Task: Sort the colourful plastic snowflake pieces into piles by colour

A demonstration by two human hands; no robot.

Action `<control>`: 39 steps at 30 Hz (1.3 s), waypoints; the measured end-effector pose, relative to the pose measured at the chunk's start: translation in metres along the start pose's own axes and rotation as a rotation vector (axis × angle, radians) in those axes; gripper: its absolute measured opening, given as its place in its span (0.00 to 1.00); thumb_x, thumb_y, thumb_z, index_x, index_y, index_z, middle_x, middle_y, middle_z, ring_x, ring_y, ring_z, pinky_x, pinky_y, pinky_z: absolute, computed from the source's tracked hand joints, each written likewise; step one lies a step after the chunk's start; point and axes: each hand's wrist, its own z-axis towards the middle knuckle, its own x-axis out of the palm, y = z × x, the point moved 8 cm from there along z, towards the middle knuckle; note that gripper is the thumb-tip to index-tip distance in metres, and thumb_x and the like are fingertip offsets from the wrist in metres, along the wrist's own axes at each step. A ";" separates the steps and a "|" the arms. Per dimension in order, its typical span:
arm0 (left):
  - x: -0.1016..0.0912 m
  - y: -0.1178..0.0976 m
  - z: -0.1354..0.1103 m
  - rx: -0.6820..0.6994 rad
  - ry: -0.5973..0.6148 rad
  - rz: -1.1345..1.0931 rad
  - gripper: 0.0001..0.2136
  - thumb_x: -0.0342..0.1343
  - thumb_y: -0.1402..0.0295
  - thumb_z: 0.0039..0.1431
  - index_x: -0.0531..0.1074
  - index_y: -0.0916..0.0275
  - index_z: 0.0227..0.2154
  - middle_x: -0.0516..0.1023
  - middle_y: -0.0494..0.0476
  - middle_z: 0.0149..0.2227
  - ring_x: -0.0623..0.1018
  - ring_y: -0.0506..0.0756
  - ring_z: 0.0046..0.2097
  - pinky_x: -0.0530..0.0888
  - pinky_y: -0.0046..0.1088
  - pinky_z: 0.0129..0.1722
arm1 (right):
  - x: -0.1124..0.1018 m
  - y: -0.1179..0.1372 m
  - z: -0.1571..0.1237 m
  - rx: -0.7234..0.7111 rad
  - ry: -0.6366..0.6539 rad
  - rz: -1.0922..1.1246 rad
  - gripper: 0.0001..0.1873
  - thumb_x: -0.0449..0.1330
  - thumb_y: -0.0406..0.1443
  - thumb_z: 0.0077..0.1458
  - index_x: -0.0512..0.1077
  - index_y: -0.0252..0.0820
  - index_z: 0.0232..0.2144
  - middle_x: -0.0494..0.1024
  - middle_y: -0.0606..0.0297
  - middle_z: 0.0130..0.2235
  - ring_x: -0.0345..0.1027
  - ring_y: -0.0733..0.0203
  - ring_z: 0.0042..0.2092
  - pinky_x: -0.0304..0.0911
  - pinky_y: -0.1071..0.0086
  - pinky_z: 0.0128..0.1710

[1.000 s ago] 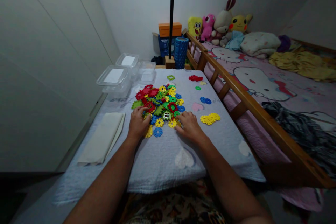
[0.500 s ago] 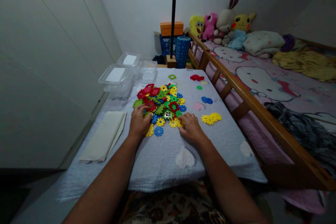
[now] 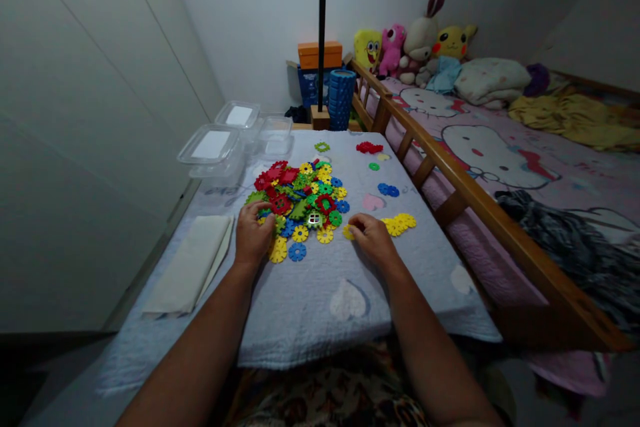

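A pile of red, green, yellow and blue plastic snowflake discs and square notched pieces (image 3: 299, 208) lies on the cloth in front of me. My left hand (image 3: 254, 232) rests at the pile's left edge, fingers apart and curved over some pieces. Pinched between the thumb and fingers of my right hand (image 3: 373, 235) is a yellow snowflake disc (image 3: 349, 232), just right of the pile. Beyond that hand, several yellow discs (image 3: 400, 224) overlap in a row. Blue discs (image 3: 389, 190), a green disc (image 3: 374, 166) and red pieces (image 3: 369, 147) lie in separate spots farther back.
Clear plastic boxes (image 3: 210, 145) with white labels stand at the back left. A folded pale cloth (image 3: 187, 267) lies at the left edge. Along the right runs a wooden bed rail (image 3: 465, 203). A black pole (image 3: 321, 27) rises behind the table.
My right hand has drawn a yellow disc away from the pile toward the right. My left hand stays at the pile's left side. The whole view has shifted slightly.
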 end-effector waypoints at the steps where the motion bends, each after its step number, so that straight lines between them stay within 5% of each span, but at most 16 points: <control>1: 0.000 0.001 0.000 -0.011 -0.001 -0.006 0.10 0.55 0.65 0.56 0.77 0.58 0.40 0.76 0.61 0.51 0.74 0.62 0.58 0.72 0.44 0.60 | -0.007 -0.005 0.000 0.024 -0.031 0.028 0.07 0.56 0.35 0.54 0.74 0.43 0.32 0.79 0.63 0.34 0.71 0.59 0.37 0.63 0.67 0.41; 12: -0.006 0.001 -0.001 -0.038 -0.075 -0.046 0.11 0.55 0.66 0.55 0.78 0.59 0.41 0.76 0.59 0.49 0.76 0.60 0.55 0.76 0.38 0.53 | -0.120 -0.100 -0.023 0.353 -0.375 0.027 0.14 0.58 0.43 0.46 0.75 0.41 0.31 0.79 0.60 0.32 0.72 0.54 0.35 0.65 0.63 0.39; 18: -0.007 0.002 -0.001 -0.045 -0.089 -0.067 0.11 0.56 0.67 0.54 0.78 0.59 0.39 0.77 0.59 0.49 0.76 0.60 0.55 0.76 0.36 0.51 | -0.124 -0.118 -0.030 0.381 -0.393 -0.155 0.13 0.56 0.41 0.45 0.75 0.40 0.30 0.77 0.58 0.33 0.70 0.54 0.36 0.64 0.61 0.41; 23: -0.006 0.004 0.000 -0.061 -0.074 -0.068 0.12 0.55 0.67 0.54 0.78 0.59 0.40 0.76 0.60 0.50 0.76 0.60 0.55 0.76 0.38 0.52 | -0.124 -0.105 -0.022 0.319 -0.427 -0.272 0.11 0.57 0.38 0.47 0.76 0.40 0.31 0.76 0.57 0.36 0.68 0.54 0.37 0.65 0.60 0.46; 27: -0.002 0.004 0.002 -0.049 -0.042 -0.033 0.11 0.56 0.67 0.53 0.78 0.59 0.39 0.76 0.60 0.49 0.75 0.61 0.56 0.72 0.43 0.59 | -0.095 -0.062 0.001 0.168 -0.242 -0.220 0.10 0.59 0.35 0.52 0.76 0.39 0.36 0.77 0.59 0.38 0.69 0.57 0.36 0.65 0.64 0.44; 32: 0.000 0.001 0.002 -0.004 -0.024 0.023 0.09 0.56 0.67 0.53 0.77 0.59 0.37 0.76 0.61 0.48 0.75 0.62 0.56 0.69 0.45 0.63 | -0.013 0.010 0.026 -0.134 0.144 -0.225 0.10 0.61 0.30 0.56 0.77 0.41 0.41 0.79 0.58 0.41 0.71 0.56 0.43 0.64 0.65 0.49; 35: 0.000 0.000 0.001 -0.004 -0.026 0.040 0.09 0.56 0.66 0.53 0.77 0.59 0.37 0.76 0.61 0.48 0.75 0.63 0.57 0.68 0.45 0.64 | 0.020 0.027 0.032 -0.188 0.161 -0.324 0.14 0.60 0.29 0.58 0.76 0.39 0.47 0.78 0.53 0.47 0.68 0.52 0.50 0.62 0.62 0.55; 39: 0.000 0.001 0.001 -0.012 -0.026 0.049 0.10 0.56 0.66 0.53 0.77 0.59 0.38 0.76 0.61 0.48 0.75 0.63 0.56 0.69 0.45 0.63 | 0.037 0.024 0.033 -0.159 0.097 -0.385 0.18 0.61 0.30 0.58 0.74 0.39 0.52 0.76 0.50 0.50 0.65 0.48 0.53 0.60 0.58 0.56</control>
